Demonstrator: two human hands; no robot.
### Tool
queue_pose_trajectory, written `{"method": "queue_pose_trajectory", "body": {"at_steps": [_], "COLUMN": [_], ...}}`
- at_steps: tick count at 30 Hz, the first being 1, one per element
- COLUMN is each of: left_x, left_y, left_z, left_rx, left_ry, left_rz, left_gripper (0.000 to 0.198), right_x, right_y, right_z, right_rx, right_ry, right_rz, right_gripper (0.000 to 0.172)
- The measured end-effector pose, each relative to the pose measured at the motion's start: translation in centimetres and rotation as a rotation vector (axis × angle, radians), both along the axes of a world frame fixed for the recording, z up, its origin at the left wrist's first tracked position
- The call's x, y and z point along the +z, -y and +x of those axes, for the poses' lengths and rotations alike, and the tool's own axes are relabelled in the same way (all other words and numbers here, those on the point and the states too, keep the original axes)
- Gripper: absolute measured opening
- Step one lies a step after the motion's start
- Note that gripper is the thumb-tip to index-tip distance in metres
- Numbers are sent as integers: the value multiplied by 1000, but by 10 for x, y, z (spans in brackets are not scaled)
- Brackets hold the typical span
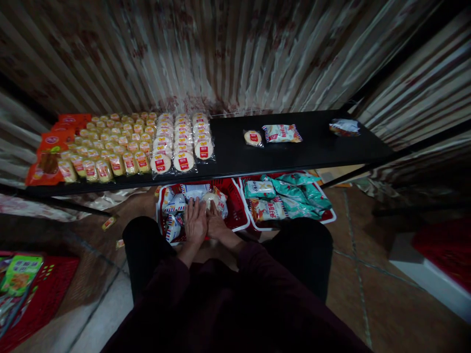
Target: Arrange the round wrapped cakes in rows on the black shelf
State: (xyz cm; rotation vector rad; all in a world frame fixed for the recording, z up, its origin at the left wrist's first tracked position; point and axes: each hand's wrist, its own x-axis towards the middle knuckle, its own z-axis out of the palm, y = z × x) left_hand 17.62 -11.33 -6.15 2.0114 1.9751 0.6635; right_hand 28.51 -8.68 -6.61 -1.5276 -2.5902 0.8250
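Observation:
Both my hands reach down into a red basket [239,215] on the floor between my knees. My left hand [195,220] lies flat with fingers stretched over white and blue snack packets [172,206]. My right hand [216,223] sits beside it, touching it, with fingers curled near a round wrapped cake [210,197]; whether it grips the cake is hidden. Above, a black shelf [294,152] carries rows of round wrapped cakes [182,144] and small yellow packets [110,147].
A lone round cake [252,138], a white packet [281,133] and another packet [344,127] lie on the shelf's right part. A second basket [329,215] holds teal packets [294,193]. Orange bags [47,157] sit far left. Another red basket [44,289] stands at lower left.

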Motion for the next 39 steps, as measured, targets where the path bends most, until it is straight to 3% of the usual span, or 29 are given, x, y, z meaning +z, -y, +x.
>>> {"method": "queue_pose_trajectory", "body": {"at_steps": [2, 4, 6, 8, 13, 19, 22, 24, 31, 34, 39], "left_x": [3, 5, 5, 4, -6, -13, -16, -18, -19, -15, -2], "left_y": [-4, -8, -9, -8, 0, 4, 3, 2, 3, 3, -3], "left_z": [-2, -8, -14, -19, -21, -21, -24, -25, -26, -27, -29], "left_rx": [-25, -80, -152, -197, -201, -175, -91, -5, 89, 183, 376], "left_ry": [-70, -86, -75, -59, -45, 52, 155, 218, 337, 404, 541], "left_rz": [-143, -247, -295, -291, -137, 2, 21, 20, 13, 22, 16], "left_gripper": [47, 49, 51, 50, 51, 50, 44, 42, 41, 43, 40], "right_x": [-1, -3, -3, -3, -9, -22, -25, -27, -30, -29, -27], "right_y": [1, 1, 1, 0, -3, -8, -11, -13, -14, -11, -11], "right_z": [2, 9, 18, 25, 30, 39, 42, 41, 39, 40, 39], "right_rx": [8, 111, 216, 207, -16, -482, -631, -652, -358, -344, -450], "right_ry": [-22, -69, -126, -206, -416, -470, -448, -432, -429, -470, -532], "right_rz": [-25, 8, 57, 106, 129, 61, 79, 108, 139, 146, 150], "right_gripper": [55, 42, 32, 32, 33, 30, 32, 34, 37, 39, 34]}}
